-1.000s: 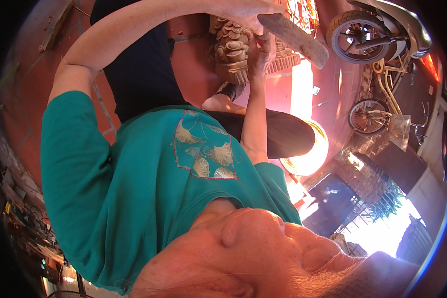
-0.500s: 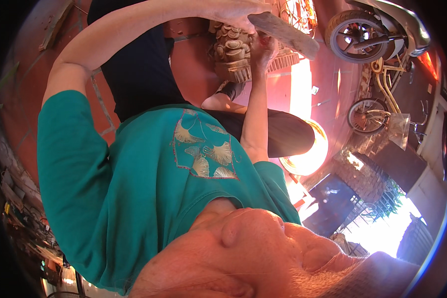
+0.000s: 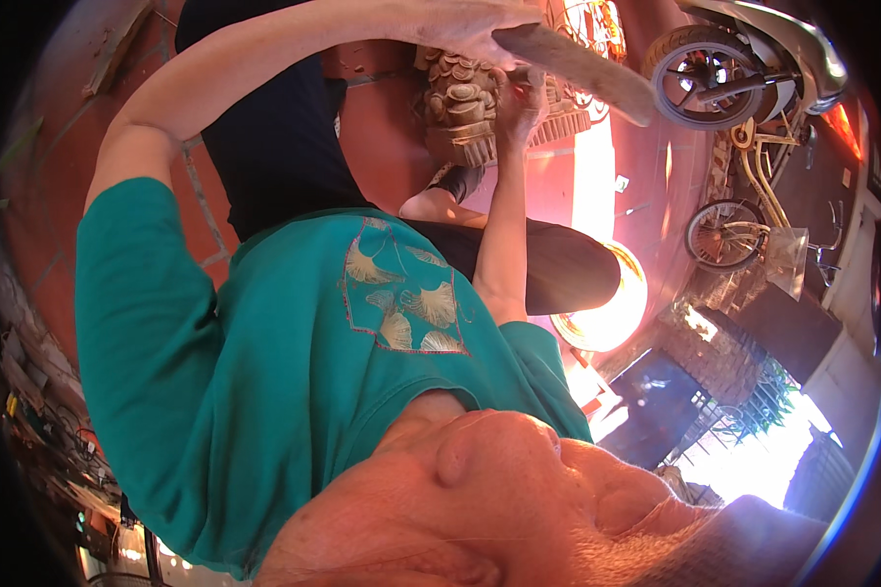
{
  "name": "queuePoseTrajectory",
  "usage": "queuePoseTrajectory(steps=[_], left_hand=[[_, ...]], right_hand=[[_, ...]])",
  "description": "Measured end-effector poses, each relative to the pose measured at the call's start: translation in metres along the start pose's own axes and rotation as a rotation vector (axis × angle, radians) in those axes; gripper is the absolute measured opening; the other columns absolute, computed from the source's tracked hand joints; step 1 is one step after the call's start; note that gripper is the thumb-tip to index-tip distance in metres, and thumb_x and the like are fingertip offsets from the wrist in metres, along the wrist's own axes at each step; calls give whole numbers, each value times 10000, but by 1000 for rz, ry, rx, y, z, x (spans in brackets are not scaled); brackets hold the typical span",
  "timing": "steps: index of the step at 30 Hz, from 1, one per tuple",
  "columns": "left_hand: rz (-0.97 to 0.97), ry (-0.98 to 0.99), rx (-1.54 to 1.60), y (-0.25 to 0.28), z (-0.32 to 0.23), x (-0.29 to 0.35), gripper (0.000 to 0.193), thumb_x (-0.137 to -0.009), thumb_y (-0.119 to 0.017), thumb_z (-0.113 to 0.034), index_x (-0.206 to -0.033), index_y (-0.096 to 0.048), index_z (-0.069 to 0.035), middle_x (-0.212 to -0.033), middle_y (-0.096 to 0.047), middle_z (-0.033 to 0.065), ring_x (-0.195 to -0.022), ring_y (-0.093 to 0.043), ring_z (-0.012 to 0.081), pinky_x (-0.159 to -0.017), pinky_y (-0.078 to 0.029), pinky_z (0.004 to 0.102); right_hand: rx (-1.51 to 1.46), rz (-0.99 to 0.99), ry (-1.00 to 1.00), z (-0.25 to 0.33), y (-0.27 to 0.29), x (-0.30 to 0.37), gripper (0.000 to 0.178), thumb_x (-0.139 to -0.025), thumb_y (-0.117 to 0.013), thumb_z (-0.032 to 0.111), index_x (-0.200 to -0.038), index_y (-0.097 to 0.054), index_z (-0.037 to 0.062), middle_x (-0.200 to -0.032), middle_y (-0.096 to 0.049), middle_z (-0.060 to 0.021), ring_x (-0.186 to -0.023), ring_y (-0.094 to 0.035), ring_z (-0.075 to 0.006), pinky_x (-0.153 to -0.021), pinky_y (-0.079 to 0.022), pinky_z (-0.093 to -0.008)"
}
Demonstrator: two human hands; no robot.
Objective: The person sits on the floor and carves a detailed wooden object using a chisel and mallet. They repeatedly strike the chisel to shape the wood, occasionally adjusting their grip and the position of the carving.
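My left hand (image 3: 470,31) is closed round one end of a flat, grey-brown wooden bar (image 3: 587,70), whose free end points to the right. Just below the bar, my right hand (image 3: 521,106) is closed, its fingers curled; what it holds is mostly hidden. Behind and beside both hands stands a carved brown wooden piece (image 3: 463,101) with rounded, coin-like relief and a ridged base. My right hand overlaps this carving, and whether a tool touches it cannot be seen.
Red floor tiles (image 3: 382,122) surround my crossed legs (image 3: 548,266). A motorbike wheel (image 3: 700,78) is at the upper right, with a bicycle (image 3: 729,233) below it. A round, sunlit rim (image 3: 628,303) lies by my right knee. Clutter (image 3: 44,440) lines the left edge.
The wooden bar has swung to the right and slightly down, its free end now nearer the motorbike wheel. My left hand moved a little with it; my right hand stays by the carving.
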State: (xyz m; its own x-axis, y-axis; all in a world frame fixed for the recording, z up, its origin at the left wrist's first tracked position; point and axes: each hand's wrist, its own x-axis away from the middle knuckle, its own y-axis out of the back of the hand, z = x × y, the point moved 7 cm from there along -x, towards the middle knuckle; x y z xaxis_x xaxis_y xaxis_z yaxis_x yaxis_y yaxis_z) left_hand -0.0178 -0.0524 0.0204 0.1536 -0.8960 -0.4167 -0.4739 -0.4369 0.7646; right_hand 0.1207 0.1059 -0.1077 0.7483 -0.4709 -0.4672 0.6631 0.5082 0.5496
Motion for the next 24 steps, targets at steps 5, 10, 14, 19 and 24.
queuePoseTrajectory(steps=[5,10,14,19,24], left_hand=[[-121,12,38,11,0,-7,513,-839,-770,-419,-1000,-585,31,-820,-647,251,-780,-665,450,-717,-513,521],[-160,17,61,14,2,-8,527,-848,-767,-439,-986,-580,34,-832,-650,256,-816,-666,458,-733,-516,521],[-175,11,71,12,3,-8,528,-839,-775,-436,-970,-573,33,-848,-645,256,-838,-665,462,-744,-516,521],[-159,0,68,11,3,-8,521,-820,-785,-415,-963,-568,36,-868,-641,253,-838,-665,460,-741,-512,525],[-157,-15,83,12,1,-9,520,-809,-788,-398,-974,-566,42,-864,-638,252,-829,-666,454,-731,-512,525]], right_hand=[[-108,-41,-79,-9,3,3,287,-860,-831,22,-1094,-665,20,-968,-718,-56,-847,-675,-109,-719,-565,-268],[-260,-61,-142,-5,3,-1,298,-860,-808,-19,-1111,-653,23,-971,-678,-51,-823,-648,-121,-703,-565,-270],[-145,-57,-66,1,2,-4,284,-863,-807,-15,-1095,-647,16,-952,-665,-50,-806,-650,-129,-690,-561,-278],[81,-90,74,21,0,-3,261,-873,-815,53,-1072,-649,28,-942,-663,-71,-761,-664,-169,-669,-561,-302],[123,-131,-53,17,0,0,300,-873,-823,99,-1110,-658,17,-939,-678,-94,-748,-668,-179,-646,-563,-322]])
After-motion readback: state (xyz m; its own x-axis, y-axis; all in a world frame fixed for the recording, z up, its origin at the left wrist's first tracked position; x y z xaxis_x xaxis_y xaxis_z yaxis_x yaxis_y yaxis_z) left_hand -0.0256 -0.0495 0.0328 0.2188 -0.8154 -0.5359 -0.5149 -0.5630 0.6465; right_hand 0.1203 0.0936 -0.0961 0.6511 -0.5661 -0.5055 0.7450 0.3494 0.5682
